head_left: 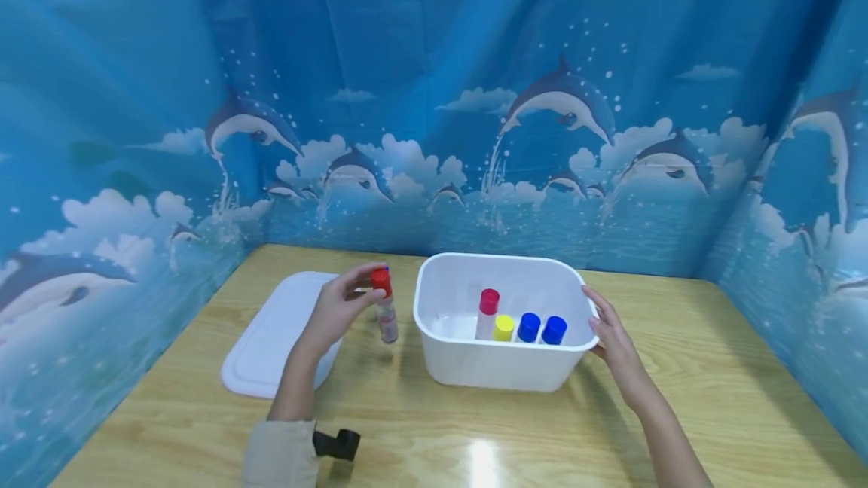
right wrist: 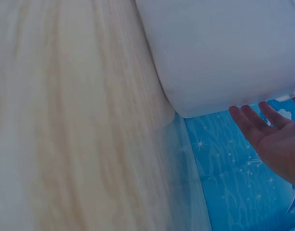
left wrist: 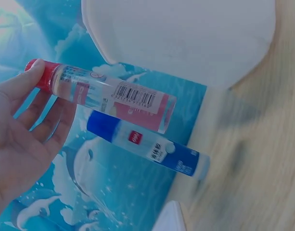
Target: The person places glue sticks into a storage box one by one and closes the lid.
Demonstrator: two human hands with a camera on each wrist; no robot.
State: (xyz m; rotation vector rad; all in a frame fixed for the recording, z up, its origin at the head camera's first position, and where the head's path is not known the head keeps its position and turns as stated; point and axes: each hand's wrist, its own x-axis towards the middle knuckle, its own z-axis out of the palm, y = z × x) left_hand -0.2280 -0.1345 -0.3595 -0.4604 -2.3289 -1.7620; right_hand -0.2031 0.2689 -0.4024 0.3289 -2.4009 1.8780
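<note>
My left hand [head_left: 344, 306] pinches the red cap of a clear glue bottle [left wrist: 113, 96], which hangs upright left of the white bin [head_left: 498, 364]. Just behind it is a blue-capped glue tube [left wrist: 147, 144], mostly hidden in the head view. Inside the bin stand a red-capped bottle [head_left: 488, 311], a yellow-capped one [head_left: 503, 327] and two blue-capped ones, the left [head_left: 528, 327] and the right [head_left: 554, 330]; the front wall hides their lower parts. At the bin's right end, my right hand [head_left: 615, 337] holds the rim, fingers against the outer wall.
A white lid [head_left: 261, 349] lies flat on the wooden table [head_left: 407, 443], left of the bin and partly under the left forearm. A black wrist mount [head_left: 337, 444] sticks out from the left sleeve. Behind the table hangs a blue dolphin curtain [head_left: 420, 96].
</note>
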